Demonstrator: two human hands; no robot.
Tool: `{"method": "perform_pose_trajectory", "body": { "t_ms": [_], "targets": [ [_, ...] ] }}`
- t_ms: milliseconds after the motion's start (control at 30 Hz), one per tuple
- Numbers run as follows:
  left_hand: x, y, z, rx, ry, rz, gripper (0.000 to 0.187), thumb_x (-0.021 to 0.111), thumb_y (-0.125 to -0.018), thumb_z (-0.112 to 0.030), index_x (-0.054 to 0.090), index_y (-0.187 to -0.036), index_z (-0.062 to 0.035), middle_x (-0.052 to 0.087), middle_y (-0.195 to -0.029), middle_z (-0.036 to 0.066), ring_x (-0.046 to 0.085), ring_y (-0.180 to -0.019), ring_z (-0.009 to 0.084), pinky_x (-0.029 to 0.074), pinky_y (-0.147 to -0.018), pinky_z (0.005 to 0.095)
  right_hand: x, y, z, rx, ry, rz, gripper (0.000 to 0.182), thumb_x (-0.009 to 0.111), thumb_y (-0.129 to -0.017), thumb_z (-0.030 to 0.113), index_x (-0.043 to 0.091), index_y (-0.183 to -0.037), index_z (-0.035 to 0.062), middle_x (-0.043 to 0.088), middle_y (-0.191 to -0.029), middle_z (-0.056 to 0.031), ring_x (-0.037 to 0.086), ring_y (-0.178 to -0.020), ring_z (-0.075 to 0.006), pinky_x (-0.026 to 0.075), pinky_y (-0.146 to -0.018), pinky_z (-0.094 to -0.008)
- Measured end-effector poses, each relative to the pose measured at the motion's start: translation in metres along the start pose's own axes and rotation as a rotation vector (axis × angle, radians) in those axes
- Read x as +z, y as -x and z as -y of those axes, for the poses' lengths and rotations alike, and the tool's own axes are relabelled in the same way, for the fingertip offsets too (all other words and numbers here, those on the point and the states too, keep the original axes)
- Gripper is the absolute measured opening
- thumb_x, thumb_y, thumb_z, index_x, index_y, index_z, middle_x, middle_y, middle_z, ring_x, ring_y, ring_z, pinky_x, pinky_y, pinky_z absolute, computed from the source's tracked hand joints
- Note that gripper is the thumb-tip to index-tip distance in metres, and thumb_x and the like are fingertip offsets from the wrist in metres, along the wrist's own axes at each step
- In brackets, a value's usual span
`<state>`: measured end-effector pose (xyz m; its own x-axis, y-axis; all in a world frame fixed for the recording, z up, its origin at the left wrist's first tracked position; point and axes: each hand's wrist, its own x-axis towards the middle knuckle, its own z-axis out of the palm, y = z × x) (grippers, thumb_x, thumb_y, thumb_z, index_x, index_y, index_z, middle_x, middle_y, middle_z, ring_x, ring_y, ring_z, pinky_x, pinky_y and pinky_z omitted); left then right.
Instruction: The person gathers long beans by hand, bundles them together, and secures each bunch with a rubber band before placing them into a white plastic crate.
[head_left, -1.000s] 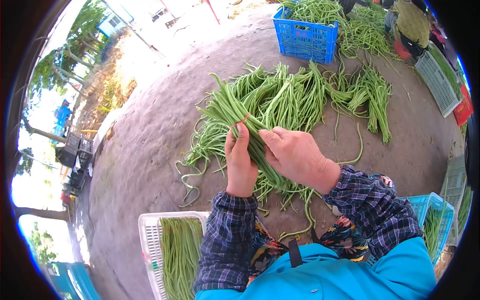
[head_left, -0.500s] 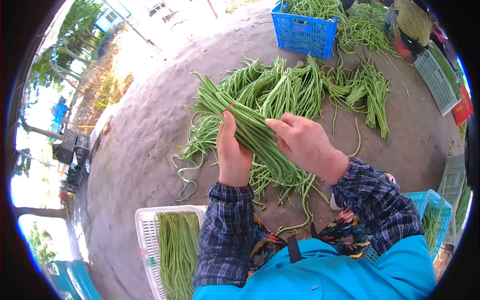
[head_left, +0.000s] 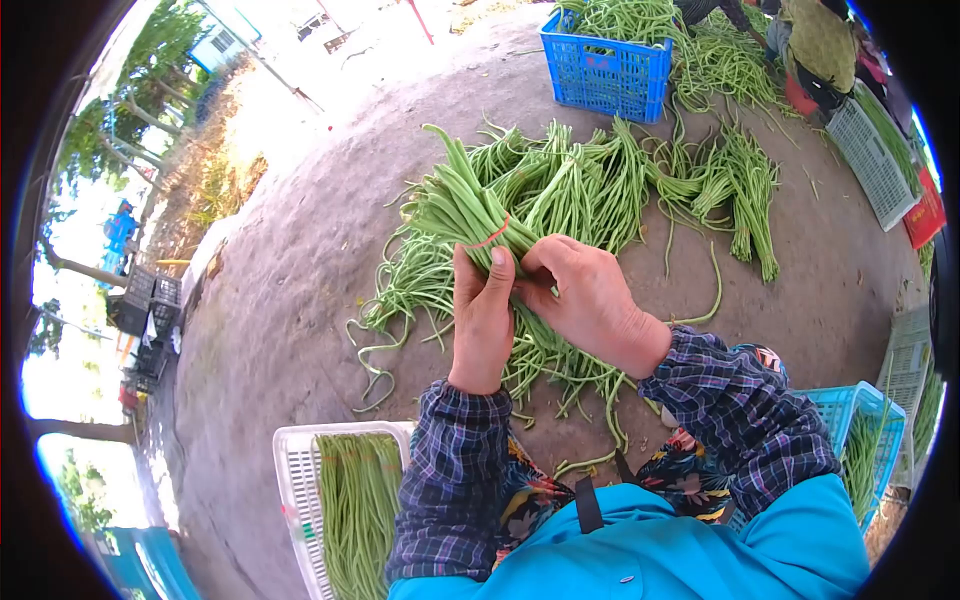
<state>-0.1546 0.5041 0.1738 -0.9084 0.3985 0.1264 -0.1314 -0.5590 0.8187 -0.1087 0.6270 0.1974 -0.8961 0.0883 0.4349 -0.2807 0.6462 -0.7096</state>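
Note:
Between my hands is a bundle of long beans, with a red band around it near its upper end. My left hand is closed around the bundle from the left, its thumb lying just below the band. From the right, my right hand grips the same bundle, fingers curled in against it; its fingertips are partly hidden. The bundle's lower end hangs toward my lap. Behind it, a heap of long beans is spread on the ground.
A white crate of neatly laid beans stands at my left. At my right is a light-blue crate. A blue crate full of beans stands at the back. Another person is at the far right, beside a grey crate.
The bundle has tilted more upright and its banded end has moved right. My right hand has shifted slightly left and down, closer to my left hand. My left thumb has moved below the band.

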Motion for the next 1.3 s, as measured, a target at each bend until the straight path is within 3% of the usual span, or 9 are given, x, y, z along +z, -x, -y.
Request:
{"method": "perform_pose_trajectory", "body": {
  "t_ms": [133,267,433,500,767,867,933,1067,1300],
  "targets": [
    [-0.008,-0.001,0.002,0.022,-0.044,-0.012,0.031,0.047,-0.097,-0.018,0.043,-0.125,-0.0069,0.053,-0.116,0.005,0.052,-0.103,0.0141,0.042,-0.089,0.0310,0.003,-0.002,0.000,0.166,-0.177,0.105,0.019,0.067,-0.074,0.015,0.056,-0.080,0.0006,0.060,-0.077,-0.0147,0.061,-0.074,-0.0338,0.048,-0.063,-0.0393],
    [-0.012,-0.003,0.000,-0.062,0.060,-0.005,0.033,0.051,-0.095,-0.022,0.044,-0.124,-0.0063,0.055,-0.110,0.003,0.051,-0.097,0.0108,0.042,-0.084,0.0276,-0.002,-0.005,-0.006,0.139,-0.158,0.222,0.018,0.067,-0.073,0.013,0.055,-0.079,-0.0002,0.059,-0.077,-0.0150,0.060,-0.073,-0.0345,0.048,-0.063,-0.0395],
    [-0.007,-0.001,-0.010,-0.114,0.107,-0.022,0.030,0.047,-0.097,-0.025,0.048,-0.120,-0.0061,0.057,-0.101,0.002,0.053,-0.090,0.0110,0.043,-0.080,0.0281,-0.003,0.003,-0.009,-0.193,-0.026,0.205,0.017,0.064,-0.070,0.008,0.053,-0.076,-0.0030,0.054,-0.085,-0.0186,0.057,-0.074,-0.0369,0.048,-0.065,-0.0419],
    [-0.005,-0.001,-0.012,-0.080,0.086,-0.028,0.030,0.046,-0.098,-0.027,0.048,-0.120,-0.0062,0.057,-0.099,0.002,0.054,-0.088,0.0109,0.044,-0.078,0.0284,-0.006,0.004,-0.009,-0.174,-0.014,0.214,0.017,0.064,-0.069,0.008,0.053,-0.076,-0.0032,0.053,-0.086,-0.0192,0.057,-0.075,-0.0374,0.048,-0.066,-0.0425],
    [-0.013,-0.006,-0.003,-0.115,0.146,-0.011,0.032,0.046,-0.097,-0.028,0.047,-0.122,-0.0060,0.057,-0.102,0.003,0.055,-0.091,0.0135,0.045,-0.082,0.0307,-0.011,0.008,-0.015,-0.190,0.059,0.231,0.014,0.061,-0.069,0.005,0.053,-0.078,-0.0026,0.052,-0.086,-0.0184,0.057,-0.075,-0.0383,0.048,-0.067,-0.0435],
    [-0.018,-0.008,-0.001,-0.132,0.180,0.070,0.034,0.045,-0.098,-0.028,0.046,-0.123,-0.0056,0.057,-0.104,0.004,0.055,-0.092,0.0146,0.045,-0.082,0.0318,-0.010,0.009,-0.014,-0.099,0.058,0.160,0.014,0.060,-0.070,0.004,0.052,-0.082,0.0003,0.052,-0.085,-0.0161,0.057,-0.074,-0.0365,0.048,-0.066,-0.0430],
    [-0.019,-0.009,-0.001,-0.123,0.166,0.090,0.043,0.046,-0.096,-0.036,0.045,-0.126,-0.0046,0.058,-0.112,0.009,0.055,-0.102,0.0207,0.043,-0.090,0.0371,-0.009,0.009,-0.009,-0.248,0.153,0.005,0.018,0.062,-0.073,0.006,0.050,-0.087,0.0041,0.053,-0.084,-0.0133,0.058,-0.074,-0.0339,0.048,-0.065,-0.0424],
    [-0.019,-0.014,0.004,-0.152,0.161,0.094,0.044,0.045,-0.096,-0.035,0.044,-0.127,-0.0040,0.056,-0.116,0.010,0.054,-0.105,0.0230,0.042,-0.093,0.0380,-0.006,0.013,-0.008,-0.137,0.158,0.131,0.026,0.068,-0.074,0.015,0.050,-0.091,0.0069,0.055,-0.084,-0.0114,0.060,-0.076,-0.0324,0.048,-0.063,-0.0420],
    [-0.017,-0.011,0.007,-0.126,0.172,0.050,0.039,0.047,-0.095,-0.029,0.045,-0.126,-0.0057,0.055,-0.116,0.009,0.053,-0.105,0.0217,0.040,-0.093,0.0382,-0.003,0.003,-0.017,-0.044,0.103,0.114,0.027,0.068,-0.074,0.016,0.053,-0.094,0.0045,0.060,-0.085,-0.0135,0.061,-0.076,-0.0326,0.049,-0.065,-0.0405]
  ]
}}
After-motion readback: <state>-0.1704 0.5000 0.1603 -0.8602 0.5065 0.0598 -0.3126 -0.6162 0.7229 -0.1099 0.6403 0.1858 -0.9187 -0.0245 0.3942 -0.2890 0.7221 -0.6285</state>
